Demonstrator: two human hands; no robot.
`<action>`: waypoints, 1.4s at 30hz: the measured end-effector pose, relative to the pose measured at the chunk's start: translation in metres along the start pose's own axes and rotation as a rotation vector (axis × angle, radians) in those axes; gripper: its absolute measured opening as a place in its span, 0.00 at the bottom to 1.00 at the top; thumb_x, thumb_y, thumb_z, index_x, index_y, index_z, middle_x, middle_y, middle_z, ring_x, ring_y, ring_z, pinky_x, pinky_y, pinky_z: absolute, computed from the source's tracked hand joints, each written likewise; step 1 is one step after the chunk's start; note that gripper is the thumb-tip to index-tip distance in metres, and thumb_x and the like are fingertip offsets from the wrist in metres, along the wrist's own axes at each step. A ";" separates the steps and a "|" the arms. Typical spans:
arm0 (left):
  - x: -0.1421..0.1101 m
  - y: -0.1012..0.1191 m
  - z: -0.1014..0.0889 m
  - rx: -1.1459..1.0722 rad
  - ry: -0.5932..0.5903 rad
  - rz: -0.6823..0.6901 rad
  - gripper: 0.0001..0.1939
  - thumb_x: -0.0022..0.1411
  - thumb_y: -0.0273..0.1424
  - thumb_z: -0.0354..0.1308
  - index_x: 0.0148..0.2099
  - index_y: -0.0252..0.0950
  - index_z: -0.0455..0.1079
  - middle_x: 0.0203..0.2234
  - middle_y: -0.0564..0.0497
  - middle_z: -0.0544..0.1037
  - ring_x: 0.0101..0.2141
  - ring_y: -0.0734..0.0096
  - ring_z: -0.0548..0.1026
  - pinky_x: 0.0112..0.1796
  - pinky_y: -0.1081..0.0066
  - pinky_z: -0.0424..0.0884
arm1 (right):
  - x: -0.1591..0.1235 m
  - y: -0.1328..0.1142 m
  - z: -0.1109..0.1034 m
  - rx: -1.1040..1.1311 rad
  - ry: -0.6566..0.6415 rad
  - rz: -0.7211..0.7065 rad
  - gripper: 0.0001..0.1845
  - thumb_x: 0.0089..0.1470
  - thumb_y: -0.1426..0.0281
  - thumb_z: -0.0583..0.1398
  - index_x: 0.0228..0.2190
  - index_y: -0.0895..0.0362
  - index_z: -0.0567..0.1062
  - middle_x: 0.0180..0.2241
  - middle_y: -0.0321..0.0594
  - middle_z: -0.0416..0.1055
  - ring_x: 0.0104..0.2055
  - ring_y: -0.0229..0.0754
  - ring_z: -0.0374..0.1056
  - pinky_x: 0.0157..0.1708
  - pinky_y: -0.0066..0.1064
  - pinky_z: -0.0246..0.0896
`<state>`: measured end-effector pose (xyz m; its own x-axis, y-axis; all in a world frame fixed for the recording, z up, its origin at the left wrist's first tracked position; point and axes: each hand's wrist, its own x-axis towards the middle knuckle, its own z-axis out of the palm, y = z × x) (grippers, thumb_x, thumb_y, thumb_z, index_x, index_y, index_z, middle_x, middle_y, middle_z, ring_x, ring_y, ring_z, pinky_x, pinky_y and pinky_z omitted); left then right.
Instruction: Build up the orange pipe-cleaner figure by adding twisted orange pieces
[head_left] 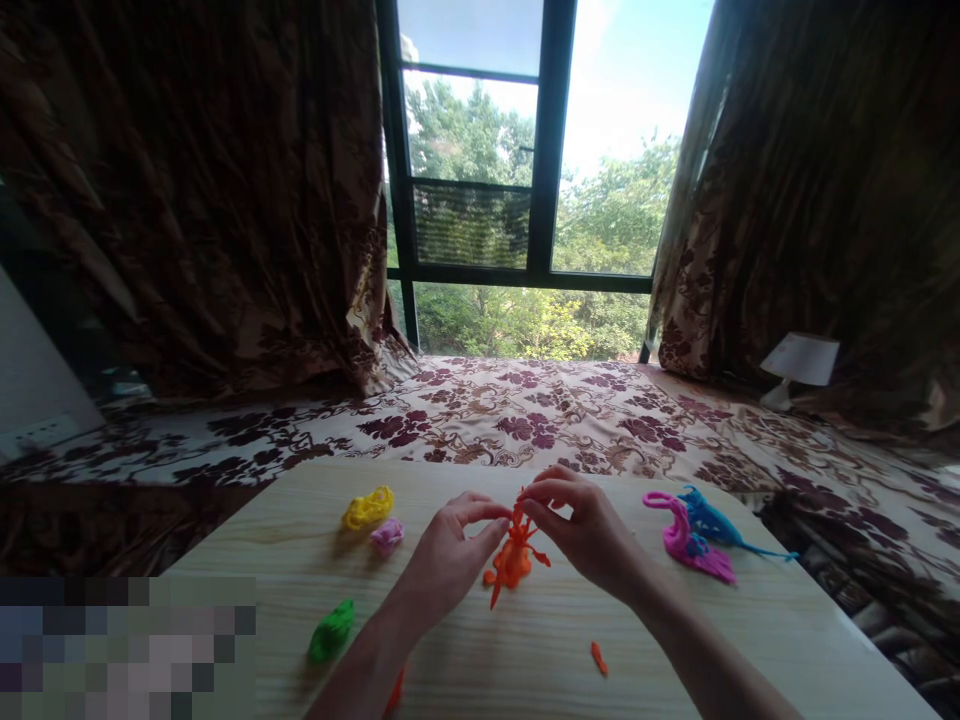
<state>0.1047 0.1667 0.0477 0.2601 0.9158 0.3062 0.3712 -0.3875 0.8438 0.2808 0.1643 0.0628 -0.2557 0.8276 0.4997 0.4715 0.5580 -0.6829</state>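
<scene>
An orange modelling clay figure point(514, 563) stands on the table in front of me, with a rounded lower body and several thin strips sticking out from its top. My left hand point(457, 545) pinches its upper part from the left, thumb and forefinger together. From the other side, my right hand point(581, 520) is closed on the thin strips at the top. The fingertips hide exactly which strips are gripped. A small loose orange clay piece point(598, 658) lies to the right, and another bit of orange clay point(395, 692) is partly hidden behind my left forearm.
On the pale wooden table point(465, 665), yellow clay point(367, 508), light pink clay point(388, 536) and green clay point(331, 631) lie at left. Magenta clay point(679, 530) and blue clay point(709, 520) overlap at right. Beyond are a flowered window seat point(525, 430) and a white lamp point(801, 358).
</scene>
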 end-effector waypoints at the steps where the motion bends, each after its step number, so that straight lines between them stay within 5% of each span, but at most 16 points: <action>1: 0.000 -0.001 0.001 -0.005 0.006 0.000 0.12 0.56 0.35 0.52 0.38 0.40 0.75 0.35 0.50 0.75 0.40 0.67 0.72 0.43 0.70 0.65 | 0.000 0.000 0.001 -0.012 -0.006 -0.007 0.08 0.53 0.69 0.56 0.30 0.54 0.76 0.31 0.37 0.68 0.31 0.35 0.65 0.30 0.26 0.59; 14: -0.001 0.001 0.005 0.009 0.005 -0.001 0.12 0.55 0.29 0.52 0.39 0.40 0.75 0.38 0.51 0.74 0.41 0.68 0.70 0.44 0.70 0.64 | -0.001 0.005 0.006 -0.139 -0.006 -0.044 0.08 0.54 0.69 0.56 0.30 0.53 0.76 0.30 0.37 0.67 0.31 0.35 0.63 0.30 0.27 0.57; 42: 0.000 0.000 0.013 -0.111 0.025 -0.011 0.13 0.58 0.33 0.51 0.42 0.40 0.73 0.35 0.52 0.75 0.39 0.70 0.72 0.42 0.73 0.65 | 0.001 0.011 0.010 -0.098 -0.010 0.004 0.08 0.54 0.71 0.55 0.28 0.53 0.75 0.29 0.35 0.67 0.30 0.34 0.64 0.30 0.26 0.57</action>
<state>0.1161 0.1653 0.0424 0.2340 0.9227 0.3065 0.2725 -0.3648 0.8903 0.2772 0.1715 0.0506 -0.2613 0.8308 0.4914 0.5527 0.5462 -0.6294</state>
